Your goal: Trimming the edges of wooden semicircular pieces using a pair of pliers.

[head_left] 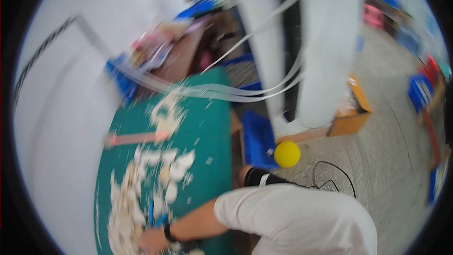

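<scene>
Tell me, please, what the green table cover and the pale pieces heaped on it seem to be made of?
The green table cover looks like a matte mat or cloth, flat and without shine; blur leaves it open which. The pale pieces seem thin, light scraps, perhaps paper, plastic or shell: off-white, irregular, piled loosely. A hand rests among them.

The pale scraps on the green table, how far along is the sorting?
Blur hides what is finished. Pale scraps lie spread across the green table. In hand: one hand, with a dark wristband, rests at the pile's near edge; which hand it is cannot be told. Most scraps remain scattered.
</scene>
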Available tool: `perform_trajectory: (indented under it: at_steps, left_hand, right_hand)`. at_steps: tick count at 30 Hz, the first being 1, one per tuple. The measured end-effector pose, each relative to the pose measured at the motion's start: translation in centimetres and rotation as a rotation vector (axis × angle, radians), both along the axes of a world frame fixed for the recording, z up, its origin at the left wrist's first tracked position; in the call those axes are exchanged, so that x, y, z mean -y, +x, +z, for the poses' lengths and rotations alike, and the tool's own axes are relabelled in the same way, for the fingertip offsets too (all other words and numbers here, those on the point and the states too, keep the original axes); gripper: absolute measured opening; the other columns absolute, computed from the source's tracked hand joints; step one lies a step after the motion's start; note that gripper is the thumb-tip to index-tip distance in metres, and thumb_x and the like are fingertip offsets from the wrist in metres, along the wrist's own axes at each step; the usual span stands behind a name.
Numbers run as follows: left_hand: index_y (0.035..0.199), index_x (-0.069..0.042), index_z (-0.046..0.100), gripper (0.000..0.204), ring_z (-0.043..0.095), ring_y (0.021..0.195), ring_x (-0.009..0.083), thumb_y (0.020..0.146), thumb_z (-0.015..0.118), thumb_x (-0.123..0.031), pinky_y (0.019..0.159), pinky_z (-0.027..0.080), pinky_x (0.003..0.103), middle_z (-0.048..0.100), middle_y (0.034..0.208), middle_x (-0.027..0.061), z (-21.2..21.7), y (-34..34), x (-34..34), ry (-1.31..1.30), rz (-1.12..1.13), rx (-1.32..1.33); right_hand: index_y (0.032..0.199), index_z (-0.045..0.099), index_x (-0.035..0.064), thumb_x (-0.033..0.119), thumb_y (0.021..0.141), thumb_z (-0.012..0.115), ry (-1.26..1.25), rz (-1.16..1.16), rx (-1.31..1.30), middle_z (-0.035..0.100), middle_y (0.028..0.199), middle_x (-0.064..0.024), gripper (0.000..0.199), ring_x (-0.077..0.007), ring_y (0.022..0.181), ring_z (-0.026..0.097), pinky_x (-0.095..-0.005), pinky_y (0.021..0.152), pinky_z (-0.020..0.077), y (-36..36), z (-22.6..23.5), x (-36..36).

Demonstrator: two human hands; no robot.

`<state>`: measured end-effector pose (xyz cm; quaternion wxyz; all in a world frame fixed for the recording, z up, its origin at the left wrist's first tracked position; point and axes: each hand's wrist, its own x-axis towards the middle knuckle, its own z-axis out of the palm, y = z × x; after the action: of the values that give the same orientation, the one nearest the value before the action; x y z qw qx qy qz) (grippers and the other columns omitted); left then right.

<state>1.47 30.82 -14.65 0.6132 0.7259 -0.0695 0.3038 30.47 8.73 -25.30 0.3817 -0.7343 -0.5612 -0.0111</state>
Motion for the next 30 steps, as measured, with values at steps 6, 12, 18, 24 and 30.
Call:
perform_trajectory:
  at_steps: [6,12,18,24,30]
  left_hand:
    - [0.079,-0.017,0.058,0.030,0.036,0.058,0.0006,0.106,0.057,-0.031,0.050,0.024,0.022,0.044,0.068,-0.0116,-2.3,-1.0,9.2,-0.021,0.913,-0.355]
    - [0.096,0.000,0.067,0.035,0.053,0.063,0.0154,0.101,0.062,-0.034,0.059,0.043,0.034,0.061,0.071,0.0041,-3.7,-2.3,7.4,0.249,1.071,-0.364]
    - [0.095,-0.005,0.065,0.032,0.065,0.065,0.0327,0.095,0.066,-0.038,0.061,0.048,0.044,0.066,0.069,0.0154,-2.4,-1.6,11.6,0.432,1.148,-0.612]
    - [0.122,-0.012,0.067,0.038,0.063,0.111,0.0360,0.094,0.066,-0.038,0.090,0.050,0.046,0.069,0.117,0.0189,-4.0,-0.9,11.6,0.690,0.892,-0.460]
    - [0.145,-0.017,0.054,0.051,0.050,0.133,0.0301,0.098,0.059,-0.035,0.109,0.032,0.060,0.055,0.145,0.0100,-4.0,0.0,12.8,0.890,0.804,-0.647]
  right_hand:
    - [0.093,0.064,0.0040,0.022,0.083,0.065,0.343,0.125,0.034,0.066,0.088,-0.0193,0.021,-0.0387,0.084,0.067,-0.0492,0.072,0.0538,-9.2,6.0,1.5]
    - [0.104,0.060,0.0046,0.021,0.087,0.068,0.262,0.006,0.137,0.066,0.096,-0.0177,0.025,-0.0387,0.089,0.066,-0.0475,0.072,0.0543,-8.0,5.6,1.6]
    - [0.112,0.062,0.0069,0.026,0.091,0.068,0.104,0.052,0.123,0.068,0.102,-0.0161,0.030,-0.0357,0.088,0.068,-0.0446,0.072,0.0560,-8.0,5.3,1.9]
    - [0.122,0.064,0.0118,0.030,0.091,0.069,-0.043,0.276,0.227,0.068,0.115,-0.0087,0.036,-0.0310,0.095,0.069,-0.0413,0.078,0.0571,-8.2,5.1,2.2]
    - [0.132,0.062,0.0129,0.029,0.092,0.068,-0.057,0.350,0.175,0.067,0.129,-0.0097,0.044,-0.0308,0.108,0.068,-0.0391,0.090,0.0556,-8.3,5.1,2.0]
